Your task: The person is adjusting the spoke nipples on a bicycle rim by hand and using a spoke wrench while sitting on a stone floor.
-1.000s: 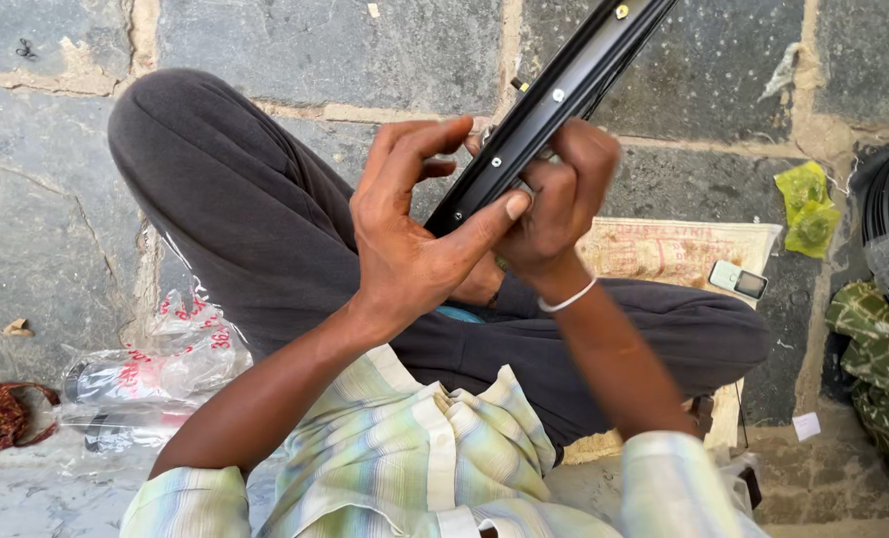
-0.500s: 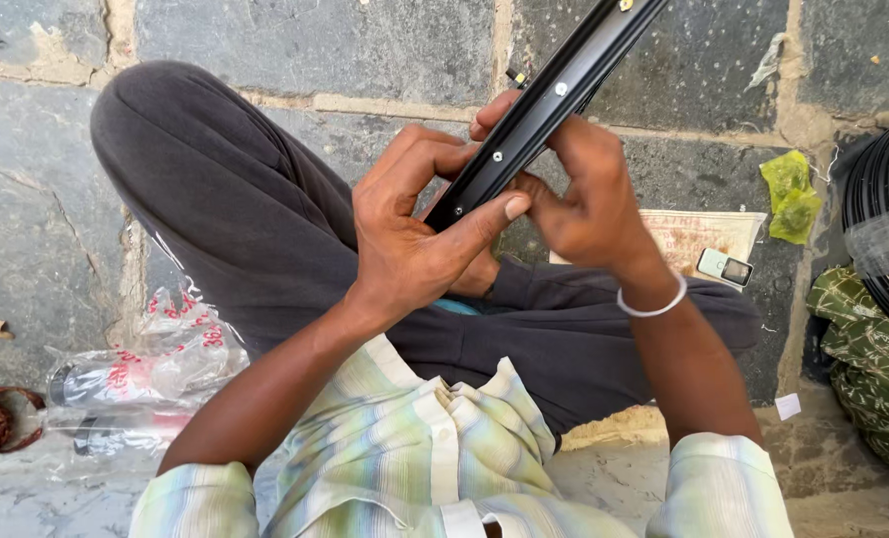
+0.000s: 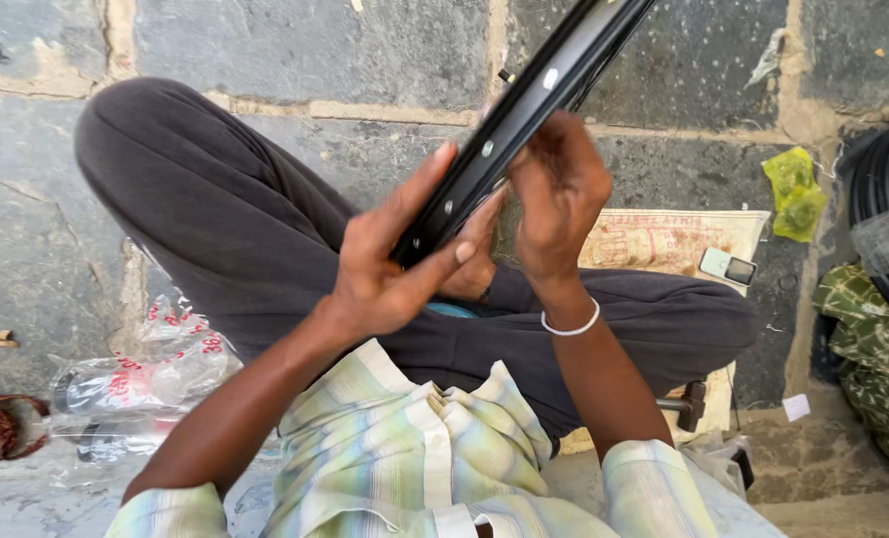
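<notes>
Item in hand: black bicycle wheel rim [image 3: 524, 115], spoke holes along its inner face, running diagonally from the lap up past the top edge of the view.

Position of rim: over the crossed legs, lower end low between the two hands, upper part out of frame.

Left hand [image 3: 389, 269]: wrapped on the lower stretch of the rim, thumb laid along the near side, fingers spread up the far side. Grasping the rim.

Right hand [image 3: 559, 189]: curled against the rim's right flank, fingertips pressed at the inner face near a spoke hole. Whether it pinches a small part there cannot be told; it is closed on the rim itself.

Change noted: against the views a second and half a second back, the right hand has climbed higher on the rim and its wrist has turned outward; the white bangle [image 3: 569, 325] now sits lower on the forearm. The left hand keeps much the same grip. The rim's angle is little altered.

Reading: judged as work moving along the rim from one hole to the next, the left hand serving as the steady hold.

Surroundings: stone-slab floor [image 3: 315, 40]; clear plastic bags [image 3: 130, 384] by the left knee; printed cardboard sheet [image 3: 663, 239] under the right leg, a small phone-like device [image 3: 728, 266] lying on it; yellow-green wrapper [image 3: 795, 189] beyond; black tyres [image 3: 888, 229] at the right edge.
</notes>
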